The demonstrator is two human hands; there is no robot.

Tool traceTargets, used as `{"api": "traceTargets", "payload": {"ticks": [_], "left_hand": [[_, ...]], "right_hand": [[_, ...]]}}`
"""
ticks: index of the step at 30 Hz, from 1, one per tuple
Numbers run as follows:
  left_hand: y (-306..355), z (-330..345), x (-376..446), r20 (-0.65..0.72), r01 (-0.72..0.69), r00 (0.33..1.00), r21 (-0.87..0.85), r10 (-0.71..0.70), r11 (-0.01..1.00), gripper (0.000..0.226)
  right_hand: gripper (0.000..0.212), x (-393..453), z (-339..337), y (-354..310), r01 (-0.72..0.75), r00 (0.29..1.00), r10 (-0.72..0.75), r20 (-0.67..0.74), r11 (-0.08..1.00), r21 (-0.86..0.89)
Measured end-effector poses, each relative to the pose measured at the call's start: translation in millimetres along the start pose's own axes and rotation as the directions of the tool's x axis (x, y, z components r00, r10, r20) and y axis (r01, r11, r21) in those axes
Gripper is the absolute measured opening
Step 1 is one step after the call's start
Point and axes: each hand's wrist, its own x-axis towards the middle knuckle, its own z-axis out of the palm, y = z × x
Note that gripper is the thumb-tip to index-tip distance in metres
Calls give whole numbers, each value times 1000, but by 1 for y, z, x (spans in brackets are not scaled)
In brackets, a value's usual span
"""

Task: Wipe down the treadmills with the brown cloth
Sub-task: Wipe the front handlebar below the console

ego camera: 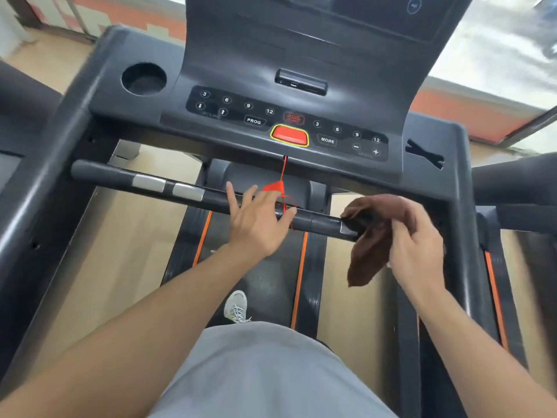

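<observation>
Gripping the brown cloth (pixel 373 236) in my right hand (pixel 417 248) at the handlebar (pixel 319 223), my left hand (pixel 256 218) rests open-fingered beside it.

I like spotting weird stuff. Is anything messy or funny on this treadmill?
Only one thing: the red safety cord dangles from the console and tangles around the handlebar by the left hand. Nothing looks spilled or broken.

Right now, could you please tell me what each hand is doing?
Left hand: open, fingers resting on the handlebar.
Right hand: holding the brown cloth.
</observation>
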Motion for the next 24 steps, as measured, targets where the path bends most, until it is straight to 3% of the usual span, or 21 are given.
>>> {"api": "traceTargets", "payload": {"ticks": [2, 3, 5, 6, 7, 9, 12, 14, 19, 24], "left_hand": [[5, 1, 3, 27, 21, 999, 63, -23, 998, 63], [6, 1, 3, 33, 29, 999, 88, -32, 996, 65], [7, 0, 2, 22, 38, 999, 104, -40, 994, 59], [6, 0, 2, 5, 37, 999, 101, -38, 994, 53], [4, -1, 1, -11, 31, 999, 98, -30, 995, 47], [-1, -2, 0, -9, 7, 1000, 98, -6, 995, 36], [-3, -4, 1, 2, -3, 1000, 94, 2, 996, 33], [-1, -5, 1, 1, 13, 1000, 98, -13, 995, 33], [-1, 0, -2, -82, -3, 997, 63, 8, 998, 31], [-2, 6, -6, -98, -26, 995, 32, 29, 999, 30]], "right_hand": [[27, 2, -2, -13, -113, 970, 142, -198, 982, 149], [25, 2, 2, -18, -158, 956, 194, -220, 972, 172], [32, 0, 21, -22, -147, 987, 145, -70, 989, -27], [39, -3, 34, -19, -4, 996, 27, 88, 969, -248], [47, -6, 48, -14, 189, 962, -83, 261, 890, -414], [71, -4, 76, 4, 490, 833, -187, 520, 684, -540], [91, 16, 96, 14, 613, 756, -197, 625, 549, -568], [90, 31, 99, 10, 628, 740, -166, 652, 520, -579], [64, 43, 81, 28, 613, 739, -176, 650, 575, -542], [39, 62, -8, 79, 466, 806, 59, 589, 552, -692]]}}
